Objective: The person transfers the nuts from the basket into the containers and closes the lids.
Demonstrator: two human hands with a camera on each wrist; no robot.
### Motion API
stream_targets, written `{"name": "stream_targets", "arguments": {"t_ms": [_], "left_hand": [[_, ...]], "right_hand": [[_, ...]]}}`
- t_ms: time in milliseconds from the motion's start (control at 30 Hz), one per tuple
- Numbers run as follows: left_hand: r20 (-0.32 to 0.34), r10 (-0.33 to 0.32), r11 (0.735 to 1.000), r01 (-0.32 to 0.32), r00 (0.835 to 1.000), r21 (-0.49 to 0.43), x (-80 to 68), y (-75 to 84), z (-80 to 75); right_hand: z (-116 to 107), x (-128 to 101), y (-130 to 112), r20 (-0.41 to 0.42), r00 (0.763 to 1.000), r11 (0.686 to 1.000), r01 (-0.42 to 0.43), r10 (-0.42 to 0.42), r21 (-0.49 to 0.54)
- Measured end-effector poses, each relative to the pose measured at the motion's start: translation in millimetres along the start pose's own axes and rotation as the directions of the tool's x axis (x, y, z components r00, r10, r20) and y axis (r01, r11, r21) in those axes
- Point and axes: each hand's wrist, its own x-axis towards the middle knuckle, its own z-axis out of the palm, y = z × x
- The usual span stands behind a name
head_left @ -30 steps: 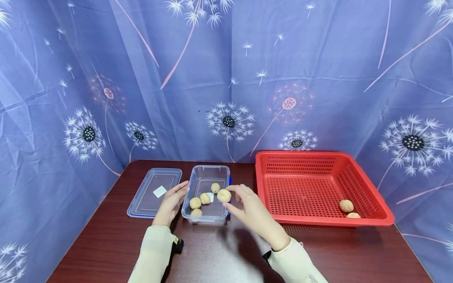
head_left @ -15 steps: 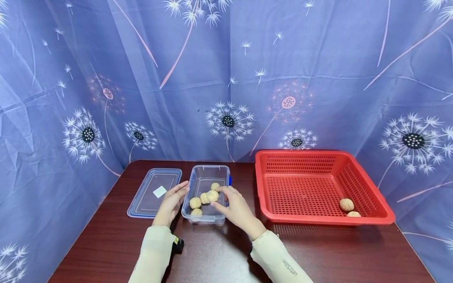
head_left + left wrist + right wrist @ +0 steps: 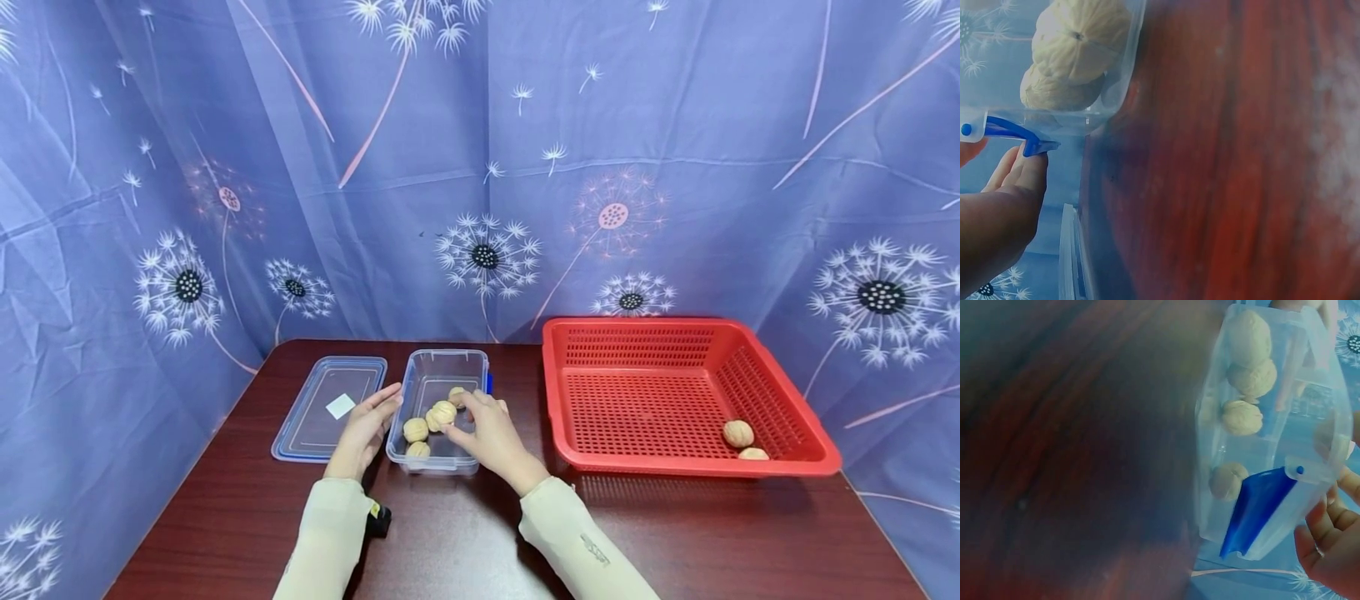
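Behind everything we see a blue curtain [image 3: 375, 250] printed with white and pink dandelions. In front of it we have a dark red-brown table [image 3: 465, 542] with a wood-grain top. The red basket [image 3: 675, 467], its floor and walls pierced with slots, sits on the right part of the table. Well to its left we find the clear box [image 3: 442, 367], lidless and upright. Left of the box, the blue-edged lid [image 3: 307, 429] lies flat on the table. Two pale sleeves [image 3: 326, 533] come in from the near edge.

The left hand [image 3: 369, 427] stands at the box's left side, its fingers extended and fairly straight. In the left wrist view we see its fingertips right by a blue latch [image 3: 1016, 131]; we cannot tell whether they press on it. The right hand [image 3: 491, 429] reaches over the box's right rim, thumb and fingers set narrow around the held walnut [image 3: 446, 412], which is inside the box's outline. The held walnut overlaps a second one at its left; we cannot tell whether the two touch. Two more we count in the near left corner [image 3: 415, 430], and another lies just beyond the right fingertips [image 3: 457, 396], partly hidden. A pair of walnuts [image 3: 738, 433] rests in the basket's near right corner. Smallest is the white label [image 3: 340, 406] on the lid.
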Motion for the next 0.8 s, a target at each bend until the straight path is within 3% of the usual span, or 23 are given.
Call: {"name": "stream_targets", "arguments": {"t_ms": [267,633,800], "left_hand": [[-0.010,0.005,1.000,-0.005,1.000,0.004,-1.6,0.8,1.5],[-0.013,-0.002,1.000,0.002,1.000,-0.005,0.2,0.7,1.4],[-0.005,-0.013,1.000,0.013,1.000,-0.009,1.1,0.1,0.3]], "right_hand": [[9.8,3.6,4.0,0.037,0.998,0.987,0.048,-0.043,-0.152],[10.4,7.6,3.7,0.166,0.986,0.971,0.033,0.007,-0.237],[9.3,9.1,3.7,0.196,0.981,0.974,0.039,0.006,-0.225]]}}
